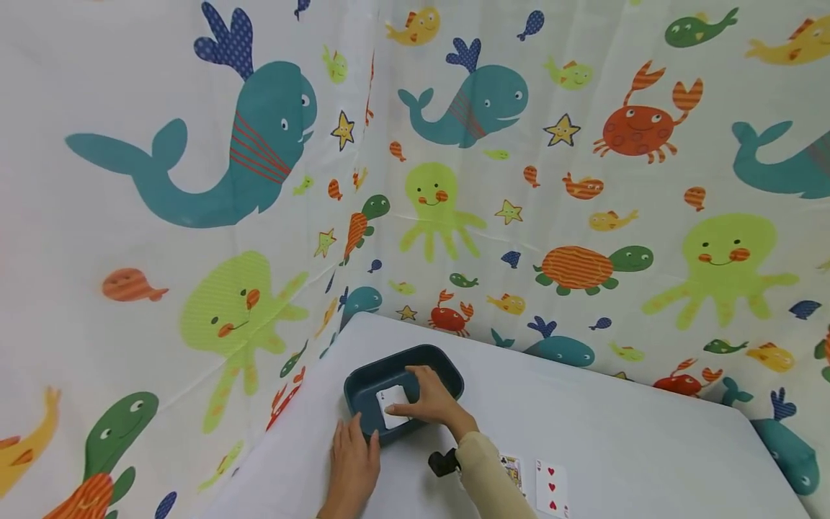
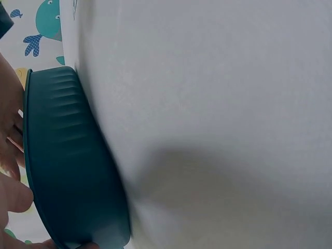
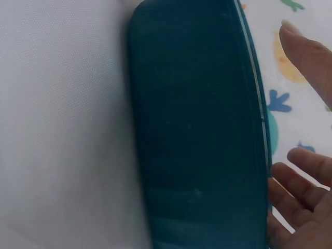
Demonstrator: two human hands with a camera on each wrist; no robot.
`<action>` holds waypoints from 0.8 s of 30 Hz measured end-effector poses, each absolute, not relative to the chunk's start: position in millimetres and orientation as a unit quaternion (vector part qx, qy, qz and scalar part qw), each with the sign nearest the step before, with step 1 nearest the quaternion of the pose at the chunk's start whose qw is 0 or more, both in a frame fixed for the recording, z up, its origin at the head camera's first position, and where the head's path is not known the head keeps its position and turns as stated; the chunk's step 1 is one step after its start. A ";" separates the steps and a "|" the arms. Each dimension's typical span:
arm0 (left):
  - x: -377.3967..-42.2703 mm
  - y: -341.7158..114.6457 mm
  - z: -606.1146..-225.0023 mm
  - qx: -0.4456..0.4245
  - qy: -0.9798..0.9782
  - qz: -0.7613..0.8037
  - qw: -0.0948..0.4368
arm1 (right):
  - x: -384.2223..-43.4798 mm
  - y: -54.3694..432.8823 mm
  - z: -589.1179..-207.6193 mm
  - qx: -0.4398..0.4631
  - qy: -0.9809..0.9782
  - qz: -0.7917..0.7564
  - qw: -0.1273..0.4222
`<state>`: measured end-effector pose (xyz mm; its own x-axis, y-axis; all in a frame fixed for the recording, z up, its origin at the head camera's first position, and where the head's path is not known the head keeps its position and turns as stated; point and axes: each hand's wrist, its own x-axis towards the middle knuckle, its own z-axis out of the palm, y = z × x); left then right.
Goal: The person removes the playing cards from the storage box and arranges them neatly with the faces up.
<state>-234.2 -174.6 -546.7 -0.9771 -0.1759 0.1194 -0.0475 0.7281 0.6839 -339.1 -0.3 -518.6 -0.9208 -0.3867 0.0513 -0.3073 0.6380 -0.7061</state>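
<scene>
In the head view a dark teal rectangular bin [image 1: 357,400] stands on the white table, with a white playing card [image 1: 389,398] inside it. My right hand [image 1: 433,400] reaches over the near rim, its thumb overlapping the card. The right wrist view shows that thumb [image 3: 311,59] and the fingers [image 3: 295,189] spread wide apart beyond the rim, with no card visible between them. At the bin's near left corner, my left hand [image 1: 353,461] rests its extended fingers and thumb against the outside. The left wrist view has its thumb [image 2: 18,196] at the rim.
A face card [image 1: 511,468] lies on the white table [image 1: 622,440], partly hidden by the right sleeve [image 1: 489,472]. To its right is a three of hearts [image 1: 551,489]. A curtain [image 1: 570,216] with sea animals hangs behind and to the left. The right wrist carries a black camera [image 1: 443,463].
</scene>
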 end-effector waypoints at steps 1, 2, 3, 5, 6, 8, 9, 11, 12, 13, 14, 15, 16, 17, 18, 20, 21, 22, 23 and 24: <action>-234.3 -174.2 -547.1 0.060 -0.926 -0.362 0.089 | -339.8 -1.1 -518.9 -0.192 0.904 -0.378 0.054; -234.4 -174.0 -547.3 0.060 -0.927 -0.360 0.089 | -340.4 -2.1 -519.6 -0.192 0.905 -0.377 0.058; -234.5 -173.8 -547.7 0.061 -0.927 -0.359 0.089 | -341.4 -3.2 -520.2 -0.192 0.905 -0.374 0.061; -234.7 -173.4 -548.1 0.063 -0.928 -0.356 0.087 | -343.2 -5.5 -521.6 -0.188 0.907 -0.370 0.072; -234.8 -173.1 -547.9 0.064 -0.929 -0.356 0.085 | -344.1 -6.7 -522.3 -0.186 0.907 -0.368 0.079; -234.9 -172.8 -547.6 0.066 -0.928 -0.357 0.080 | -345.7 -9.2 -523.9 -0.182 0.910 -0.363 0.090; -234.9 -172.6 -547.5 0.067 -0.928 -0.358 0.078 | -346.7 -10.5 -524.6 -0.182 0.910 -0.360 0.095; -234.9 -172.6 -547.6 0.069 -0.927 -0.359 0.078 | -348.4 -12.8 -525.9 -0.180 0.911 -0.356 0.103; -234.9 -172.8 -547.6 0.069 -0.927 -0.359 0.079 | -349.6 -13.8 -526.6 -0.180 0.912 -0.353 0.107; -234.7 -173.0 -547.7 0.068 -0.928 -0.358 0.081 | -350.7 -14.8 -527.1 -0.180 0.913 -0.350 0.110; -234.6 -173.2 -547.7 0.068 -0.928 -0.357 0.084 | -351.9 -15.7 -528.0 -0.179 0.913 -0.347 0.114; -234.5 -173.5 -547.7 0.068 -0.928 -0.355 0.087 | -353.2 -16.6 -528.6 -0.180 0.914 -0.345 0.115; -234.4 -173.6 -547.7 0.067 -0.928 -0.354 0.090 | -354.5 -17.4 -529.2 -0.178 0.915 -0.343 0.116; -234.5 -173.9 -547.6 0.066 -0.929 -0.353 0.092 | -355.7 -18.2 -529.5 -0.176 0.916 -0.341 0.117; -234.5 -174.1 -547.6 0.066 -0.929 -0.351 0.094 | -356.6 -19.1 -529.7 -0.175 0.917 -0.339 0.118; -234.3 -174.4 -547.6 0.065 -0.929 -0.350 0.097 | -358.3 -20.8 -529.8 -0.176 0.919 -0.332 0.121; -234.1 -174.6 -547.5 0.065 -0.929 -0.350 0.098 | -358.8 -21.5 -529.8 -0.175 0.920 -0.329 0.123; -233.9 -174.7 -547.3 0.065 -0.929 -0.350 0.098 | -359.0 -22.3 -529.4 -0.176 0.921 -0.325 0.125; -233.6 -174.7 -547.1 0.064 -0.930 -0.350 0.098 | -359.3 -23.1 -529.4 -0.178 0.922 -0.319 0.126; -233.4 -174.8 -547.0 0.065 -0.930 -0.349 0.098 | -359.4 -23.9 -529.6 -0.180 0.923 -0.314 0.129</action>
<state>-233.4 -174.8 -547.0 -0.9724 -0.1888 0.1373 -0.0516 0.7476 0.6622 -359.4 -23.9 -529.6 -0.9021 -0.4131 -0.1248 -0.2517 0.7386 -0.6254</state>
